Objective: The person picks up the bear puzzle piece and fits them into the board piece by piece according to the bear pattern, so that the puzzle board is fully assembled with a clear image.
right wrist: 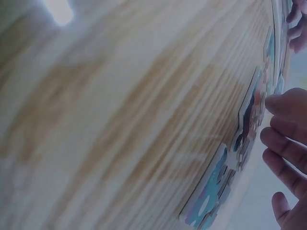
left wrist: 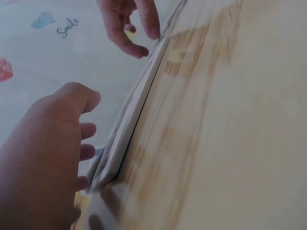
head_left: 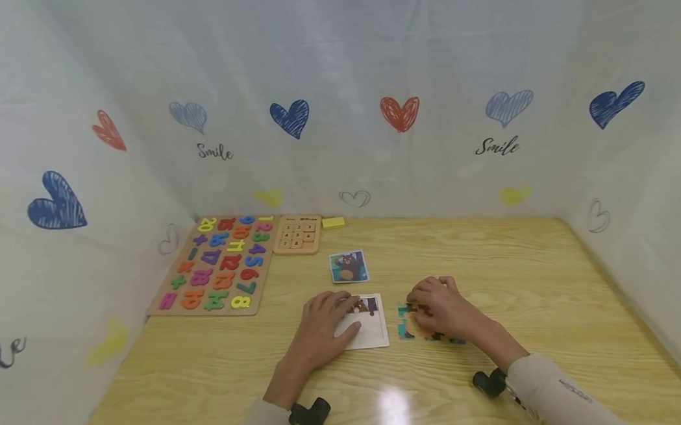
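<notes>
In the head view, the left hand [head_left: 322, 328], fingers loosely spread, rests across the puzzle tray [head_left: 371, 333], fitted pieces [head_left: 365, 307] near its far edge; off its right edge, the right hand [head_left: 442, 308] bends over loose jigsaw pieces [head_left: 406, 330]. Left wrist: right fingertips [left wrist: 140, 51] apart. Right wrist: nothing visibly gripped. Likely choosing a piece; next calls for a pinch.

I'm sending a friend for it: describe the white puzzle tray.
On the wooden table, look just left of the loose puzzle pieces. The white puzzle tray lies there, partly covered by the left hand; unlike the fully printed card beyond, it shows mostly white.
</notes>
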`<control>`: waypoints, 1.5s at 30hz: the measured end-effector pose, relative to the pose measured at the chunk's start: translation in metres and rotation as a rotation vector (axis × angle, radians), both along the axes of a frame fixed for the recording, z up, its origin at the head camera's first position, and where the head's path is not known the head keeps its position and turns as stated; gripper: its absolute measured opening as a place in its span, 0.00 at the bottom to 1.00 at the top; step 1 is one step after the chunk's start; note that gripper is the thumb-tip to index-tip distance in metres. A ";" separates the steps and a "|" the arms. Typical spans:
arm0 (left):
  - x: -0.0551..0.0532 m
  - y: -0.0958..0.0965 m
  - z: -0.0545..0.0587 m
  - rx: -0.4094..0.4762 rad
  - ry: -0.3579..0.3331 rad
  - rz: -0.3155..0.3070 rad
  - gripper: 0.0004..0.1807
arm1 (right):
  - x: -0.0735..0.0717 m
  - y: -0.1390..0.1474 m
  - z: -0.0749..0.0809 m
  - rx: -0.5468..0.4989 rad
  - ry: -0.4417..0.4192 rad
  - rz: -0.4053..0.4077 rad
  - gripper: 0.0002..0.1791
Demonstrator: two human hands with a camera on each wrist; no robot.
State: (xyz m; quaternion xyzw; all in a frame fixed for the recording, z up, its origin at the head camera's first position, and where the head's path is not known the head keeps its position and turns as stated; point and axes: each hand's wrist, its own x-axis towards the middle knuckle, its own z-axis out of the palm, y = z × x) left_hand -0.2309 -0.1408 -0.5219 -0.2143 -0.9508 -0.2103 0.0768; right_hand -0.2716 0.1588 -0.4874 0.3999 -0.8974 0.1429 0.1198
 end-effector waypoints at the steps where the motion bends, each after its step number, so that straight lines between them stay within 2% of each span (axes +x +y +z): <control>1: 0.001 -0.003 0.001 0.007 0.005 0.002 0.29 | 0.000 -0.001 0.000 -0.004 -0.007 0.002 0.08; 10: 0.005 -0.025 -0.002 0.085 0.020 -0.008 0.28 | -0.002 -0.007 0.003 -0.001 -0.070 -0.023 0.10; 25: 0.004 -0.028 -0.006 0.036 0.018 -0.019 0.28 | -0.006 -0.011 0.003 0.021 -0.121 -0.053 0.10; 45: 0.005 -0.029 -0.006 0.025 0.029 -0.023 0.29 | -0.001 -0.019 0.014 -0.025 -0.024 -0.022 0.09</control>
